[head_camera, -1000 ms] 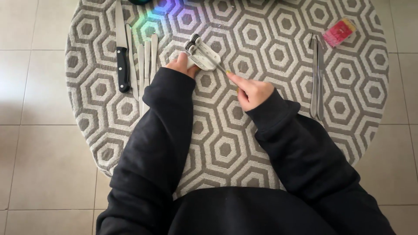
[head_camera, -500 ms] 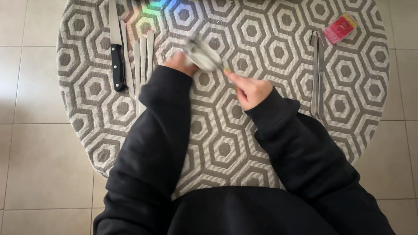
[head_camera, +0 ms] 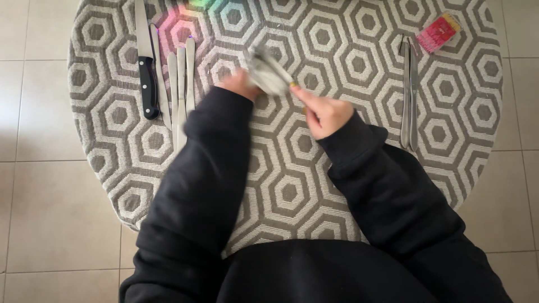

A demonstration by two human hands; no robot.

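My left hand (head_camera: 238,84) grips a bundle of silver cutlery (head_camera: 268,72), blurred by motion, above the middle of a round table with a grey and white hexagon cloth (head_camera: 337,45). My right hand (head_camera: 323,112) is beside it with the fingers curled, its fingertips touching the near end of the bundle. Both arms wear black sleeves.
On the left lie a black-handled knife (head_camera: 147,78) and several silver table knives (head_camera: 181,84) side by side. Two silver utensils (head_camera: 410,95) lie at the right, with a small pink and red packet (head_camera: 437,32) beyond them. Beige floor tiles (head_camera: 33,196) surround the table.
The camera view has shifted a little. The cutlery bundle in my left hand has turned and is now blurred; my right hand stays at its end.
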